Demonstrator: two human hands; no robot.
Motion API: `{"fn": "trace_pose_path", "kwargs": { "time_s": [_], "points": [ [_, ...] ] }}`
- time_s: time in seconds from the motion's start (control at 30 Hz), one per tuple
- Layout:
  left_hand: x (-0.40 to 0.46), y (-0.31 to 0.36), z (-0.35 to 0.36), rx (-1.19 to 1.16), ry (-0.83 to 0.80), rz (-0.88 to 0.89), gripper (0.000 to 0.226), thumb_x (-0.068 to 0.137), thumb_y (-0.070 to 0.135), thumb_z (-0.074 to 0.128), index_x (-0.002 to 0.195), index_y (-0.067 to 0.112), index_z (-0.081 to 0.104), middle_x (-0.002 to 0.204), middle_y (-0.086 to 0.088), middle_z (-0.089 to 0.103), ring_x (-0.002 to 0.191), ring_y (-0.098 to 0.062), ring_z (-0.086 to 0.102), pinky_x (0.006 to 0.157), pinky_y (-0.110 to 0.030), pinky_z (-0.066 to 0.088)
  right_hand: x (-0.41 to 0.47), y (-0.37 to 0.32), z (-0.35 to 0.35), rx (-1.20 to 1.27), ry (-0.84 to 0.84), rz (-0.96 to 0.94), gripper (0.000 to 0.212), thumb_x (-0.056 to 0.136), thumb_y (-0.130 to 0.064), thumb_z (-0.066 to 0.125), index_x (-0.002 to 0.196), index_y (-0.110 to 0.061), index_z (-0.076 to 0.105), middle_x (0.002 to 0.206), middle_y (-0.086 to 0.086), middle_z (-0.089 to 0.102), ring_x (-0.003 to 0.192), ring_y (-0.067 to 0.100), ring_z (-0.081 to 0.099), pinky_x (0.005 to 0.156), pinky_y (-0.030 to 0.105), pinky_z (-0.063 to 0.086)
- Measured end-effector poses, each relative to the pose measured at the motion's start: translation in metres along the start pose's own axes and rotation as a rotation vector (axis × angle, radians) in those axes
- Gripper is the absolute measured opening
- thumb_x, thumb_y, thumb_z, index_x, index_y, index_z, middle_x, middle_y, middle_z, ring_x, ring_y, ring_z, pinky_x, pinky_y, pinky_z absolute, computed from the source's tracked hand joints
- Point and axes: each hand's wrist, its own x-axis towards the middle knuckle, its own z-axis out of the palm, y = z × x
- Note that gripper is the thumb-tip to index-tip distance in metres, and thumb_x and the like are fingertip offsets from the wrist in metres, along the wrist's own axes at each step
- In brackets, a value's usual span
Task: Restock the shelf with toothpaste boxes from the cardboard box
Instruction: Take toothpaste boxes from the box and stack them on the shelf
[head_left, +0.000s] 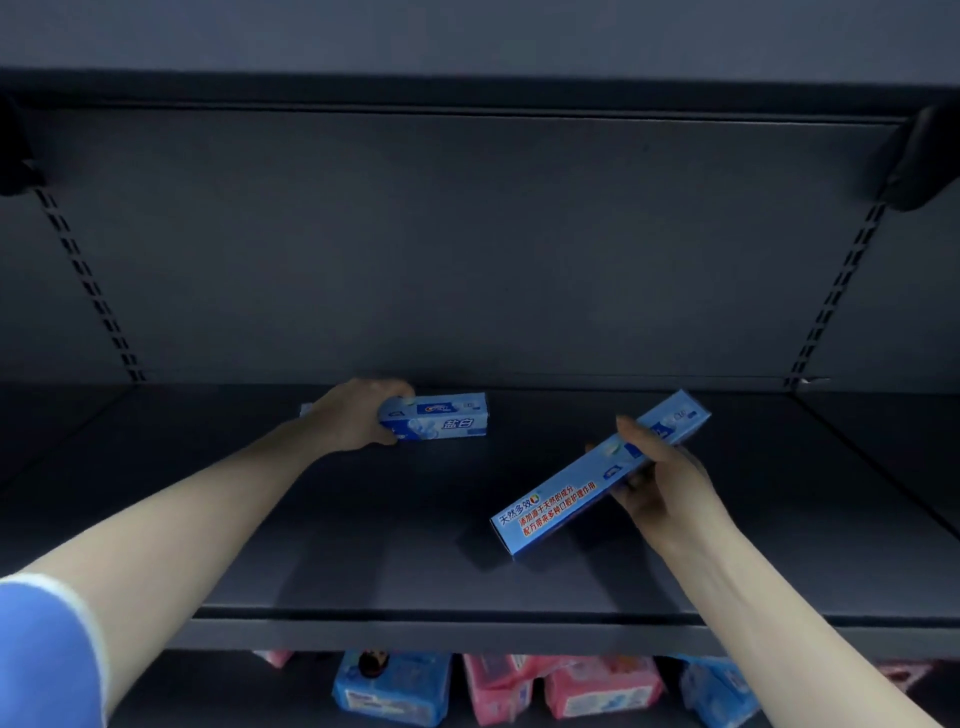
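Now left hand (358, 415) grips blue toothpaste box (441, 417) lying at back of dark metal shelf (363, 519); right hand (657, 480) pinches second, tilted blue toothpaste box (587, 483) above shelf.

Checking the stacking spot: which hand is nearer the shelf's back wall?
Left. The left hand grips a toothpaste box close to the back wall; the right hand holds another box farther forward.

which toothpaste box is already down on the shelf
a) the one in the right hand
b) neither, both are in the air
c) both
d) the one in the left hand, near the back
d) The left hand grips a toothpaste box lying on the shelf near the back panel, while the right hand holds the long toothpaste box tilted above the shelf, with its shadow below it.
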Motion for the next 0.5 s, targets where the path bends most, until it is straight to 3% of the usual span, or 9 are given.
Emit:
{"fn": "trace_pose_path", "kwargs": {
  "time_s": [0.13, 0.3, 0.5],
  "points": [
    [0.020, -0.007, 0.005, 0.003, 0.035, 0.044, 0.048, 0.076, 0.011, 0.073, 0.121, 0.020, 0.057, 0.116, -0.001, 0.058, 0.103, -0.017, 0.054, 0.087, -0.031, 0.045, 0.005, 0.003, 0.005, -0.001, 0.037, -0.005, 0.015, 0.081, -0.008, 0.066, 0.088, -0.012, 0.053, 0.082, 0.008, 0.060, 0.091, 0.028, 0.062, 0.086, 0.043, 0.052],
    [0.046, -0.007, 0.014, 0.043, 0.099, 0.078, 0.053, 0.075, 0.011, 0.074, 0.125, 0.020, 0.057, 0.106, -0.004, 0.044, 0.104, -0.024, 0.048, 0.090, -0.032, 0.041, 0.008, 0.004, 0.003, 0.014, 0.064, -0.015, 0.013, 0.082, -0.008, 0.065, 0.086, -0.011, 0.053, 0.079, 0.008, 0.059, 0.086, 0.028, 0.062, 0.082, 0.041, 0.053],
    [0.067, -0.005, 0.020, 0.094, 0.129, 0.138, 0.062, 0.079, 0.016, 0.072, 0.135, 0.021, 0.048, 0.119, -0.007, 0.050, 0.113, -0.025, 0.045, 0.096, -0.036, 0.039, 0.012, 0.003, 0.002, -0.013, 0.078, -0.018, 0.015, 0.081, -0.008, 0.067, 0.091, -0.010, 0.055, 0.082, 0.009, 0.062, 0.088, 0.028, 0.064, 0.083, 0.040, 0.053]
  ]
}}
